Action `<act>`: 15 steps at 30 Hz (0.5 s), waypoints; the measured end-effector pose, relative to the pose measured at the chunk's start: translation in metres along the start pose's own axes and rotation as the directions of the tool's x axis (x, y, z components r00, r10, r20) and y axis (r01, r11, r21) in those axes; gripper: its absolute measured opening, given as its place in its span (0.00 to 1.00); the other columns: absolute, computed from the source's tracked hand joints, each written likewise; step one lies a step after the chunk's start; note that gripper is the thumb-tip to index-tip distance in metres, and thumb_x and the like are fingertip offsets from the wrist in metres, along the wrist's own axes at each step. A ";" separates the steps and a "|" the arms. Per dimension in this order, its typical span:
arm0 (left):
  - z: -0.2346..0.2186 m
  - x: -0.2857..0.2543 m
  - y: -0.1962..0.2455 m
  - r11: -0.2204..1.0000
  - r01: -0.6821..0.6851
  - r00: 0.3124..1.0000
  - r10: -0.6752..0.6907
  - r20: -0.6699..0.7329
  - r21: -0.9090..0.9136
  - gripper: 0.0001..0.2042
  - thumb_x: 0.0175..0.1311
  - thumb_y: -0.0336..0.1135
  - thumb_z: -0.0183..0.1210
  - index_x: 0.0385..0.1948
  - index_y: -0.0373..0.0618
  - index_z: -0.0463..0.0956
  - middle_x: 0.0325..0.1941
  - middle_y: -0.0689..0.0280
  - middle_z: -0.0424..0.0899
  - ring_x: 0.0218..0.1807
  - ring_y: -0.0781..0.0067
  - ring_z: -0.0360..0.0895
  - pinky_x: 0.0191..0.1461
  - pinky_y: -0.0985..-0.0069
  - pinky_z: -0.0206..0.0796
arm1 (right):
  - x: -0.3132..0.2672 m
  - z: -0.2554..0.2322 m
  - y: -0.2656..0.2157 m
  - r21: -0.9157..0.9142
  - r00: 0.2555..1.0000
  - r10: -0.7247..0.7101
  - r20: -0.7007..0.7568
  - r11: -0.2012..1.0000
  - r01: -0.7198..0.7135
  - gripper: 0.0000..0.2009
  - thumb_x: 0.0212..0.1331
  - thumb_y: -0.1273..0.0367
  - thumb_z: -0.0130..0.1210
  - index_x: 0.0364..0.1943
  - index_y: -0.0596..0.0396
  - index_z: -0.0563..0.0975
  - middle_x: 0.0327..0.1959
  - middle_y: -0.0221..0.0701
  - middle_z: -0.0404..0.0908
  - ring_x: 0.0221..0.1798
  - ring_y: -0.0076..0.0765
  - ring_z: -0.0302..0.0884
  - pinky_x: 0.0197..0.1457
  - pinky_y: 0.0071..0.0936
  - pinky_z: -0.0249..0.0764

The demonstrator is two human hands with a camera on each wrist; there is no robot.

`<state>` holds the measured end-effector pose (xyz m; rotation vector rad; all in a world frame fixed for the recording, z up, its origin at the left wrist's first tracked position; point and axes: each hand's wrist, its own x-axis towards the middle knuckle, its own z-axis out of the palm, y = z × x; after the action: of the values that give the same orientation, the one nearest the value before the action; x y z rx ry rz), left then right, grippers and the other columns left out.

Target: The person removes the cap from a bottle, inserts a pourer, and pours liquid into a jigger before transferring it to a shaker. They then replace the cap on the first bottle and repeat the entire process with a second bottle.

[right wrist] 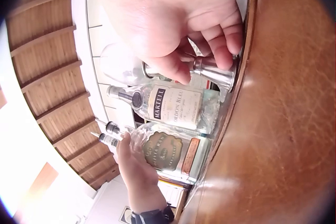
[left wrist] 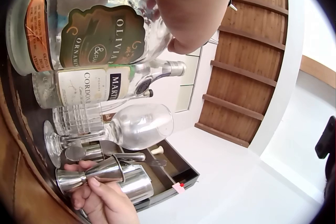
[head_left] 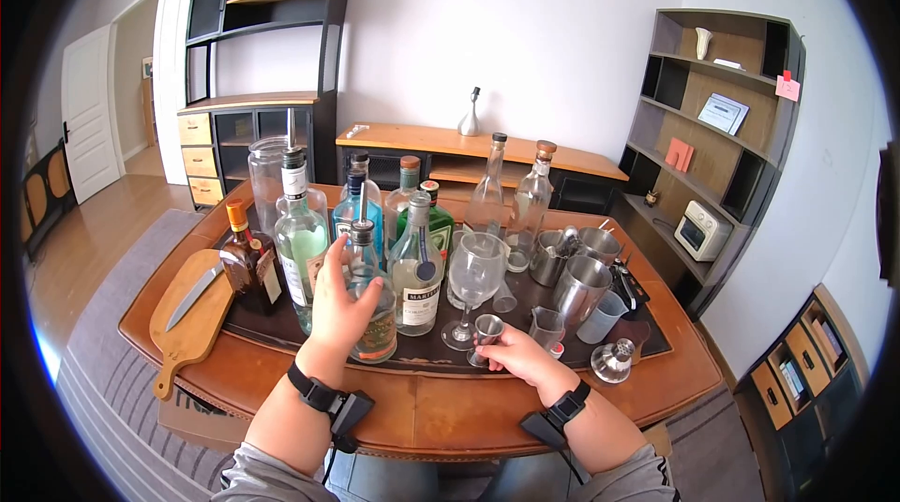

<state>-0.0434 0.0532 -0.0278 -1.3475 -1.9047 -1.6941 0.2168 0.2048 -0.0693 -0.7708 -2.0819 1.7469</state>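
Observation:
My left hand [head_left: 344, 307] is at the upper part of a clear bottle [head_left: 377, 338] with a metal pour spout, its index finger pointing up and thumb spread apart. The bottle's green oval label faces the left wrist camera, where my hand hides the neck. My right hand [head_left: 523, 354] pinches a steel double-ended jigger [head_left: 487, 327] between thumb and fingers, low near the front edge of the dark mat. Just behind the jigger stands a stemmed glass [head_left: 475, 272]. Between the two hands, farther back, is a Martell bottle [head_left: 417, 291].
Several more bottles stand behind, including a tall spouted one [head_left: 300, 249] and a brown one [head_left: 251, 263]. A knife [head_left: 194, 298] lies on a wooden board [head_left: 187, 333] at left. Steel shaker cups [head_left: 581, 288], a plastic measuring cup [head_left: 602, 316] and a shaker top [head_left: 612, 361] stand at right.

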 end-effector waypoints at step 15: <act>0.007 -0.003 -0.006 0.999 -0.044 0.999 0.044 -0.018 -0.025 0.37 0.56 0.28 0.66 0.68 0.37 0.59 0.54 0.50 0.78 0.56 0.54 0.76 0.61 0.62 0.68 | 0.002 -0.001 0.005 -0.024 1.000 0.007 0.006 1.000 -0.007 0.10 0.65 0.67 0.60 0.46 0.51 0.74 0.37 0.23 0.76 0.32 0.19 0.72 0.36 0.21 0.71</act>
<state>-0.0438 0.0583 -0.0355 -1.3688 -1.8366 -1.7088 0.2168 0.2073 -0.0738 -0.7820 -2.1102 1.7325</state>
